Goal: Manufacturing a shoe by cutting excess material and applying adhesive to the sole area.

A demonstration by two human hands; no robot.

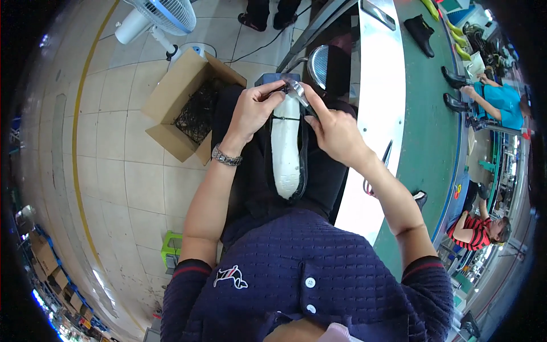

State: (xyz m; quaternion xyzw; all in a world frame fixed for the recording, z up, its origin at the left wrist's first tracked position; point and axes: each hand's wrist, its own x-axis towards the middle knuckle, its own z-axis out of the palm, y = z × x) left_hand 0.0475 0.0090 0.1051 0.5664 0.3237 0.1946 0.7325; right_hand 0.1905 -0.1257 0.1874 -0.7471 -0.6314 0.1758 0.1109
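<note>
Across my lap lies a white shoe last [286,149] with its sole side up, and a black shoe upper [303,165] is wrapped around its edges. A thin black strap [286,118] crosses the last near its far end. At that far end my right hand [339,132] is closed around metal pincers [297,91], whose jaws meet the edge of the upper. My left hand [254,112], wearing a metal watch, pinches at the same edge beside the jaws. The fingertips cover what exactly is between them.
Left of my knees stands an open cardboard box [165,128] holding black scraps. A fan [165,17] is beyond it. On my right runs a white ledge [379,97] with scissors [369,187], beside a green conveyor [421,114] carrying a black boot [420,34]. Co-workers sit across it.
</note>
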